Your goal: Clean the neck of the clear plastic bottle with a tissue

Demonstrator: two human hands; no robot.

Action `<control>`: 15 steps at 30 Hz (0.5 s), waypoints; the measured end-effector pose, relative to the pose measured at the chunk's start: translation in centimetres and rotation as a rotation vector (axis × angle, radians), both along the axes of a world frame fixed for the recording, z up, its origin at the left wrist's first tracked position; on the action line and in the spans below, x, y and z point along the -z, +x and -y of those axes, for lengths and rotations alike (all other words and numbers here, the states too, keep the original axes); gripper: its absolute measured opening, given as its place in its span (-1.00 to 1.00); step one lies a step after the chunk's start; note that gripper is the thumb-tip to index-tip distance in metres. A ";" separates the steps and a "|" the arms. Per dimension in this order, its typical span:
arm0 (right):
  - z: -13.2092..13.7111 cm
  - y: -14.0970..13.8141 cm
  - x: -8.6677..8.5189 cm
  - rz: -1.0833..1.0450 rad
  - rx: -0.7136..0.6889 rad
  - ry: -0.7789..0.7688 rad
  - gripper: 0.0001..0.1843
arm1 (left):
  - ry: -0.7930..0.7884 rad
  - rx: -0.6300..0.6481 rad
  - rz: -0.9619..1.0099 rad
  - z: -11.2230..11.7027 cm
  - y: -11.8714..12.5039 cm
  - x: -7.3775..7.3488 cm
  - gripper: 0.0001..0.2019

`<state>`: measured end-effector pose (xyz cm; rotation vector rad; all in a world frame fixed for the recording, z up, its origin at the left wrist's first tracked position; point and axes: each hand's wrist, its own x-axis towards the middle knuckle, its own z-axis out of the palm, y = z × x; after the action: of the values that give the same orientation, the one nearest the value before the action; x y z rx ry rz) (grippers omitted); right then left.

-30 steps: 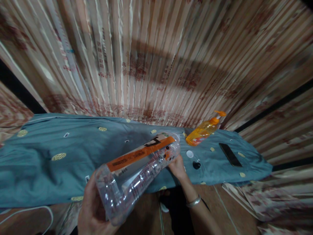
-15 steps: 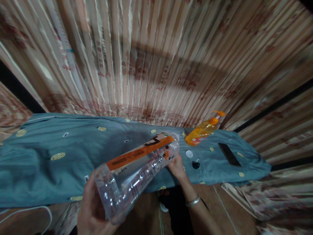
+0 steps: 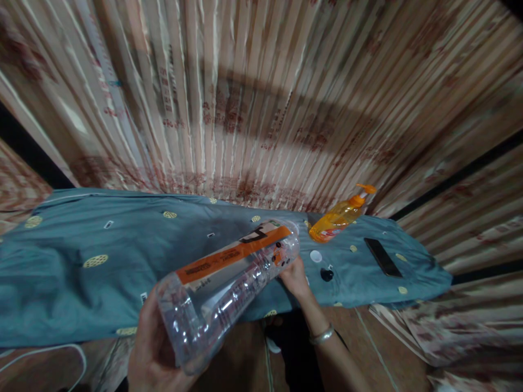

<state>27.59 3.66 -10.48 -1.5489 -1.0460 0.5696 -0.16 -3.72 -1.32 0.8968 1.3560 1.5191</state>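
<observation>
A large clear plastic bottle [image 3: 229,299] slants between the two hands above the near part of a teal cloth [image 3: 122,245]. Its transparent, ribbed wall catches bright glints, and it looks empty. The label [image 3: 241,253] has an orange band with dark small print, of which only an "×" reads clearly, and a bold black character on a pale panel. The left hand's grip [image 3: 157,343] clasps the nearer end; the right hand [image 3: 295,277] meets the farther end, its fingers hidden, so I cannot tell how they close. Beyond lie a white disc [image 3: 316,256], a small black object [image 3: 327,275], an amber pump bottle [image 3: 335,222] with unreadable lettering, and a dark phone [image 3: 383,257].
</observation>
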 end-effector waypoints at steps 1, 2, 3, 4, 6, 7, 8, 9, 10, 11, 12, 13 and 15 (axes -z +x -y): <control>0.0 0.0 0.0 0.006 -0.006 0.001 -0.47 | 0.000 -0.001 0.007 0.0 0.1 0.0 0.03; 0.0 0.0 0.1 0.011 -0.012 0.003 -0.47 | 0.002 -0.004 0.003 0.0 0.1 0.0 0.03; 0.0 0.1 0.1 0.014 -0.014 0.007 -0.47 | 0.005 -0.005 -0.003 0.0 0.1 0.0 0.03; 0.0 0.1 0.2 0.013 -0.015 0.009 -0.47 | 0.008 -0.005 -0.008 -0.1 0.0 0.1 0.03; -0.1 0.1 0.4 0.007 -0.012 0.011 -0.48 | 0.008 -0.003 -0.014 -0.1 -0.2 0.2 0.03; -0.1 0.1 0.5 0.003 -0.011 0.011 -0.48 | 0.009 0.004 -0.013 -0.1 -0.3 0.3 0.02; -0.1 0.1 0.5 0.001 -0.013 0.009 -0.49 | 0.007 0.012 -0.010 -0.2 -0.4 0.4 0.01; -0.1 0.1 0.5 0.002 -0.016 0.009 -0.50 | 0.006 0.020 -0.005 -0.2 -0.5 0.4 0.00; 0.0 0.1 0.5 0.006 -0.018 0.010 -0.51 | 0.005 0.026 0.002 -0.2 -0.6 0.5 -0.02; 0.0 0.1 0.5 0.015 -0.019 0.011 -0.51 | 0.005 0.030 0.009 -0.2 -0.6 0.6 -0.04; 0.0 0.1 0.4 0.026 -0.019 0.012 -0.50 | 0.006 0.030 0.015 -0.2 -0.6 0.6 -0.04; 0.0 0.1 0.4 0.037 -0.019 0.013 -0.49 | 0.007 0.028 0.018 -0.2 -0.6 0.6 -0.04; 0.1 0.1 0.3 0.054 -0.017 0.013 -0.46 | 0.009 0.015 0.019 -0.2 -0.6 0.5 -0.03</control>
<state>27.70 3.58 -10.74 -1.5528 -1.1019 0.5343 -0.75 -3.56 -1.83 0.8945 1.3269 1.5192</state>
